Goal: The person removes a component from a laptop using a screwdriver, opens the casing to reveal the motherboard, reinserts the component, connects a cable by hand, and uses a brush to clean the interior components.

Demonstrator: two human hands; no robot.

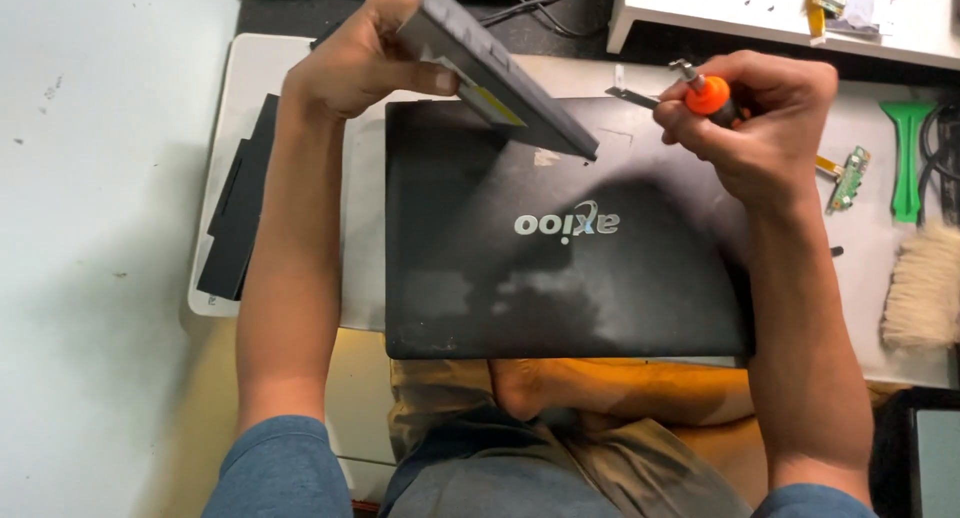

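Currently, step in hand: a flat grey drive unit (500, 73) is being held up over a closed black laptop (560, 238), apparently so that a small fastener on its edge can be worked with a screwdriver (706, 93).
Left hand: the left hand (355, 63) is being kept closed around the upper end of the drive unit, thumb on the near face and fingers wrapped behind; the unit is being tilted so that its lower corner is pointing down just above the laptop lid.
Right hand: the right hand (765, 123) is being kept curled shut around the screwdriver's orange handle, with the metal end showing above the fist; whether the tip is touching anything cannot be told.
Position of the drive unit: it is being held in the air, above the far left part of the lid and clear of the white mat (300, 68).
Laptop: it is lying flat on the mat, lid up, partly over the person's lap.
Surroundings: a black flat battery-like part (240, 208) is lying at the mat's left edge; a small green circuit board (848, 178), a green plastic pry tool (908, 158) and a pale brush (922, 283) are lying to the right.
Next move, as a judgement: the screwdriver tip is likely needing to be lined up squarely with the fastener while the unit is being held steady, since a slip could mar the lid below.
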